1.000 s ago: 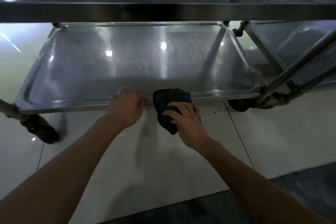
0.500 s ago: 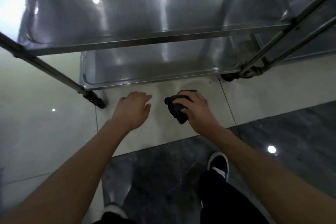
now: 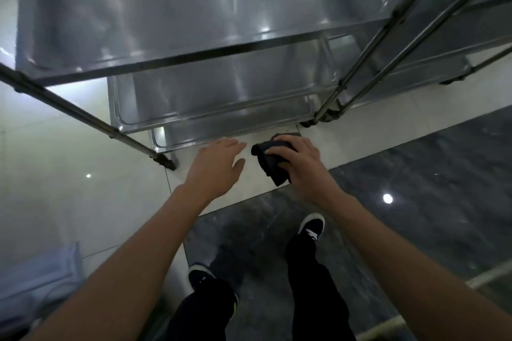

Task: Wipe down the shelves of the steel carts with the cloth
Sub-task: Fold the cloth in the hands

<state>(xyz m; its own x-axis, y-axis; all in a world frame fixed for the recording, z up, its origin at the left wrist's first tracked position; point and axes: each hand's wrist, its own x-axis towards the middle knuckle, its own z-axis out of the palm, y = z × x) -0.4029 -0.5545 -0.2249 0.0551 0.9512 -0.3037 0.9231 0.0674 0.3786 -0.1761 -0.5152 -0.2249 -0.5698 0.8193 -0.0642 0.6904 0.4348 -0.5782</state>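
Left hand (image 3: 219, 163) flat, fingers straight, holding nothing, just short of cart (image 3: 194, 69); right hand (image 3: 297, 159) beside it, curled round dark cloth (image 3: 270, 160).

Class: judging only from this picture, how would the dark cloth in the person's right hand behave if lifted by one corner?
The dark cloth would probably hang floppy: it bunches under the right hand and a loose corner droops below. It looks light, since curled fingers alone hold it. It seems unlikely to slip.
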